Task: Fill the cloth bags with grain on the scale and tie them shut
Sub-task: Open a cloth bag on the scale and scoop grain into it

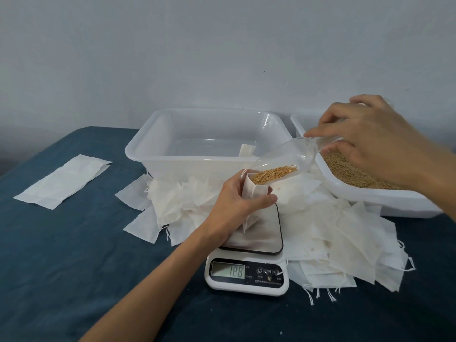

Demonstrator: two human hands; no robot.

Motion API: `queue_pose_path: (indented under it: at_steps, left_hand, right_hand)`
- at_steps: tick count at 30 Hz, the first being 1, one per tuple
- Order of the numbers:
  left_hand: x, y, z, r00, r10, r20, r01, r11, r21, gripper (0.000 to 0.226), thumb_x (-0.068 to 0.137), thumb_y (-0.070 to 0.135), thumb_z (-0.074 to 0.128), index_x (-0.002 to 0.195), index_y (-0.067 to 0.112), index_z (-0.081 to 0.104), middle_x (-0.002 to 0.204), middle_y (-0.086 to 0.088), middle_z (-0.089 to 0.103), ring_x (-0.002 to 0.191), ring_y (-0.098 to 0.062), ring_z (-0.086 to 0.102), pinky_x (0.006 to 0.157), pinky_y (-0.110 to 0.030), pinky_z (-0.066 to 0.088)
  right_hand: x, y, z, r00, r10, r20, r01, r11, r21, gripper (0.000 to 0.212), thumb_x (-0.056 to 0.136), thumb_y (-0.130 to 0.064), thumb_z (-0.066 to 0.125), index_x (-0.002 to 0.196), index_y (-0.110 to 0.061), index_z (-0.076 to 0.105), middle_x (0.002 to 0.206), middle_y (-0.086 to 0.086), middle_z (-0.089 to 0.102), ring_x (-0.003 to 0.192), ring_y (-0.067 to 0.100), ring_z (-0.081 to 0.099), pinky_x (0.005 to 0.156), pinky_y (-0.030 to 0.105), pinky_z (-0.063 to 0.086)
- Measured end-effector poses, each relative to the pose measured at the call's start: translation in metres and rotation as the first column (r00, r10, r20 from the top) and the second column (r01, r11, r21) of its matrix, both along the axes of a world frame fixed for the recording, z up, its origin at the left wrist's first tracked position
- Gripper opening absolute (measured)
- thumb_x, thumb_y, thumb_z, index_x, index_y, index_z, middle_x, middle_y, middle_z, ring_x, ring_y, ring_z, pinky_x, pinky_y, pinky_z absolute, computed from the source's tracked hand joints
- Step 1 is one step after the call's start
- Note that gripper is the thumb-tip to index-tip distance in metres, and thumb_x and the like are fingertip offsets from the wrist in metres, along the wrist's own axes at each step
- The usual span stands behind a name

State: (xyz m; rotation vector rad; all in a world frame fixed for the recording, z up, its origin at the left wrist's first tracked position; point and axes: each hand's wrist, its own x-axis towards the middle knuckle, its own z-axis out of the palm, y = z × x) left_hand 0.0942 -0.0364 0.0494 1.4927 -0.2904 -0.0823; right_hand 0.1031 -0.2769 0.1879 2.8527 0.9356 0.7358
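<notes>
My left hand [237, 197] grips a small white cloth bag [253, 193] upright over the steel plate of the white kitchen scale [249, 267], whose display reads 12.8. My right hand [367, 141] holds a clear plastic scoop [293, 156] by its handle, tilted down to the left. Golden grain [275, 173] lies at the scoop's lip, right at the bag's open mouth. A white tray of grain [345, 191] sits at the right, under my right hand.
A clear white tub [153, 154] stands behind the scale with one bag inside. Several loose empty cloth bags [345, 238] lie heaped around the scale. Flat white bags [64, 180] lie at the left on the dark blue cloth [74, 267].
</notes>
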Motion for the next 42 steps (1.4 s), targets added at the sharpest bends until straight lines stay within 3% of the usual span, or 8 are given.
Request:
queue_pose_path:
  at_steps: [10, 16, 24, 29, 42]
  left_hand:
    - [0.0001, 0.0001, 0.0006, 1.000, 0.003, -0.005, -0.003, 1.000, -0.014, 0.039, 0.085, 0.002, 0.082, 0.120, 0.005, 0.064, 0.099, -0.005, 0.075, 0.092, -0.013, 0.070, 0.083, -0.023, 0.054]
    - [0.0001, -0.0004, 0.0014, 1.000, 0.012, -0.012, -0.012, 1.000, -0.015, 0.042, 0.086, 0.002, 0.082, 0.123, 0.003, 0.063, 0.105, -0.014, 0.075, 0.092, -0.013, 0.070, 0.084, -0.023, 0.054]
    - [-0.0011, -0.0002, 0.0026, 1.000, 0.007, -0.011, -0.007, 1.000, -0.017, 0.040, 0.086, 0.001, 0.081, 0.122, 0.003, 0.063, 0.102, -0.010, 0.074, 0.092, -0.014, 0.069, 0.084, -0.022, 0.054]
    - [-0.0015, -0.0007, 0.0030, 1.000, 0.015, -0.006, -0.015, 1.000, -0.009, 0.040, 0.086, 0.001, 0.081, 0.122, 0.003, 0.063, 0.110, -0.019, 0.074, 0.093, -0.015, 0.070, 0.086, -0.023, 0.055]
    - [-0.0016, -0.0004, 0.0025, 1.000, 0.004, -0.007, -0.004, 1.000, -0.021, 0.040, 0.086, 0.001, 0.081, 0.121, 0.004, 0.064, 0.101, -0.005, 0.075, 0.093, -0.013, 0.070, 0.082, -0.021, 0.053]
  right_hand:
    - [0.0028, -0.0026, -0.0045, 0.999, -0.016, -0.027, 0.017, 1.000, 0.026, 0.031, 0.086, -0.012, 0.075, 0.115, -0.021, 0.075, 0.105, 0.000, 0.065, 0.098, 0.029, 0.056, 0.111, 0.045, 0.028]
    - [0.0025, -0.0037, -0.0042, 0.999, -0.026, -0.040, 0.028, 0.998, 0.048, 0.031, 0.087, -0.014, 0.074, 0.116, -0.022, 0.075, 0.106, -0.002, 0.064, 0.104, 0.029, 0.051, 0.111, 0.043, 0.026]
    - [0.0026, -0.0035, -0.0052, 0.999, -0.020, -0.029, 0.021, 0.999, 0.040, 0.032, 0.086, -0.013, 0.075, 0.116, -0.022, 0.075, 0.105, -0.002, 0.065, 0.101, 0.027, 0.051, 0.110, 0.042, 0.026]
    - [0.0039, -0.0041, -0.0052, 0.999, -0.027, -0.031, 0.028, 0.999, 0.033, 0.032, 0.086, -0.014, 0.075, 0.117, -0.023, 0.074, 0.105, -0.002, 0.064, 0.102, 0.028, 0.053, 0.111, 0.044, 0.027]
    - [0.0016, -0.0012, -0.0024, 1.000, -0.006, 0.027, 0.006, 1.000, 0.003, 0.031, 0.085, -0.009, 0.074, 0.115, -0.020, 0.076, 0.104, 0.002, 0.065, 0.096, 0.030, 0.058, 0.112, 0.051, 0.029]
